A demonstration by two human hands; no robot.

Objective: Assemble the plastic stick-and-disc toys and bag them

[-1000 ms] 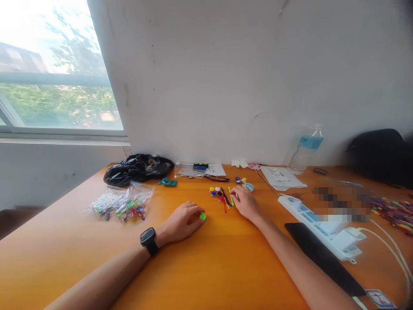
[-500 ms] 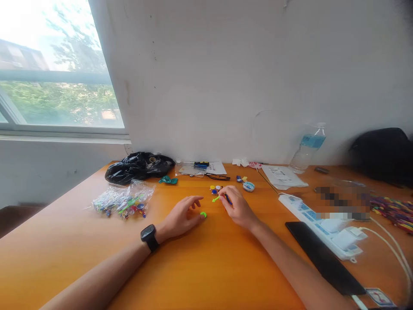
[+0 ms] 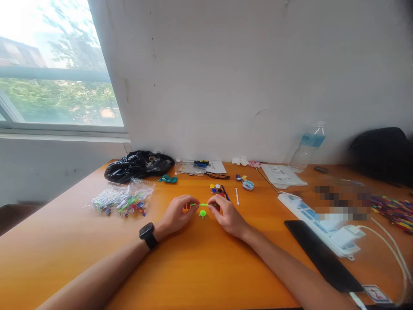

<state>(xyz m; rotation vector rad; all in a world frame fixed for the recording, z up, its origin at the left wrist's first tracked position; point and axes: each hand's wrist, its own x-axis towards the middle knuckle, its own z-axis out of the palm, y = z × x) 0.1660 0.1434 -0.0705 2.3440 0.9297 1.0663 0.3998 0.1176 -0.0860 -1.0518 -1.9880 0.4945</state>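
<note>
Both my hands meet over the middle of the orange table (image 3: 206,267). My left hand (image 3: 177,214), with a black watch on its wrist, pinches the left end of a thin green stick (image 3: 202,204). My right hand (image 3: 226,214) pinches the stick's right end. The stick is held level just above a small green disc (image 3: 202,213) that lies on the table between the hands. Just beyond the hands lie several small coloured discs (image 3: 216,188), dark sticks (image 3: 225,193) and one white stick (image 3: 237,196).
Clear bags of coloured parts (image 3: 124,199) and a black plastic bag (image 3: 138,165) sit at the left. Papers (image 3: 282,175), a water bottle (image 3: 306,148), a white power strip (image 3: 318,224), a black phone (image 3: 322,256), coloured sticks (image 3: 392,211) and a dark bag (image 3: 382,155) fill the right.
My right hand picked a green stick from the pile and brought it left and nearer. My left hand let go of the green disc and took the stick's other end.
</note>
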